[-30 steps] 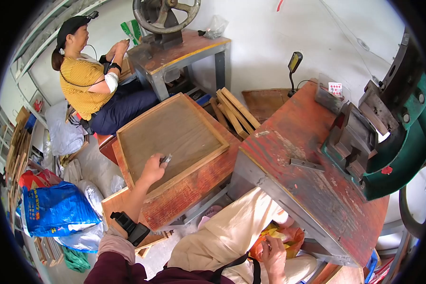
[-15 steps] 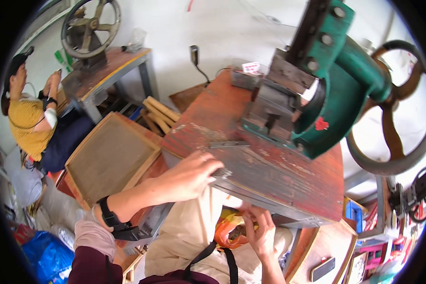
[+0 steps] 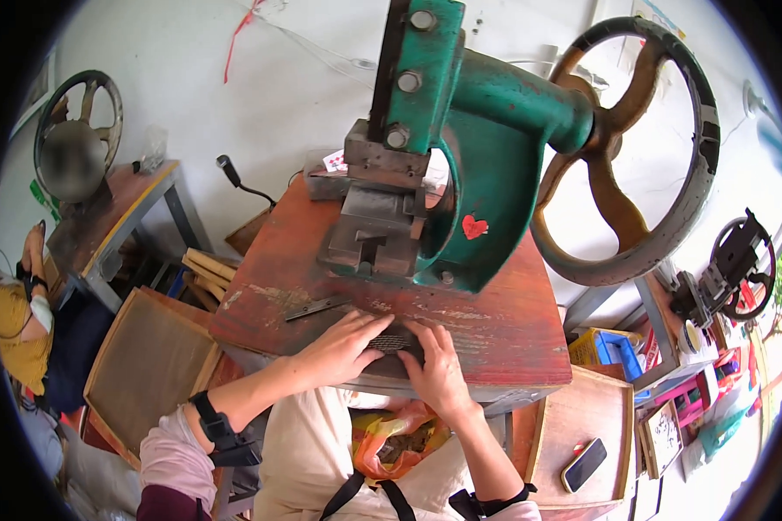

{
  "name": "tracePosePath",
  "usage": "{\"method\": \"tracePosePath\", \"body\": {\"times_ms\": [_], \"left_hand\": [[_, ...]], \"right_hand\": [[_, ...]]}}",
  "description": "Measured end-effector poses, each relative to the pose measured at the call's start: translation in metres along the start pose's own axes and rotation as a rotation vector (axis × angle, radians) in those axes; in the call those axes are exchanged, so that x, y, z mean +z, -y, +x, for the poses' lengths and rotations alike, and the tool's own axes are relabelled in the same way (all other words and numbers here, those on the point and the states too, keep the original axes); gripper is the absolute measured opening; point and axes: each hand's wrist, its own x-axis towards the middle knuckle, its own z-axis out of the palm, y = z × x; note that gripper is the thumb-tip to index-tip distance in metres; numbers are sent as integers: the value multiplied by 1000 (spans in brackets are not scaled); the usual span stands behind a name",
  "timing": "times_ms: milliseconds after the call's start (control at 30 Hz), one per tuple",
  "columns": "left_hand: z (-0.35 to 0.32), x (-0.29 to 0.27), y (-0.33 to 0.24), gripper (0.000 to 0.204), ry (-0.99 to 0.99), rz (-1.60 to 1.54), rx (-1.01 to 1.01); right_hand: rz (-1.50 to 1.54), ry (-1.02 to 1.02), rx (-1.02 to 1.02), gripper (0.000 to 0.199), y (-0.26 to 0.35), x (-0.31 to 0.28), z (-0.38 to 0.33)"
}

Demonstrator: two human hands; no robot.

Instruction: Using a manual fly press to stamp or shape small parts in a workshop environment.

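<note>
On the front part of the red-brown worktable (image 3: 513,339), both my hands close around a small dark row of thin metal pieces (image 3: 389,342). My left hand (image 3: 343,349) grips its left side, with fingers curved and thumb toward me. At its right side is my right hand (image 3: 440,372), thumb and fingers bent against it. Their exact shape is too small to tell and partly covered by my fingers. A flat narrow metal bar (image 3: 317,307) lies just beyond my left hand. In my lap sits an orange-yellow plastic bag (image 3: 378,447) with small dark pieces inside.
A green hand press (image 3: 495,165) with a large handwheel (image 3: 613,156) stands on the table beyond my hands. At right, a phone (image 3: 584,465) lies on a wooden tray (image 3: 621,408). Another tray (image 3: 148,369) is at left, near a person in yellow (image 3: 19,334).
My right hand has come up from the plastic bag to the tabletop. My left hand has set the metal pieces down there, and both hands now meet around them. The view has swung right.
</note>
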Motion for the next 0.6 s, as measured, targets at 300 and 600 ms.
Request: {"method": "tracePosePath", "body": {"times_ms": [300, 600], "left_hand": [[6, 2, -7, 53, -3, -91, -113], [4, 5, -8, 51, -102, -135, -131]], "right_hand": [[1186, -306, 472, 28, 23, 28, 7], [1594, -391, 448, 46, 18, 32, 8]]}}
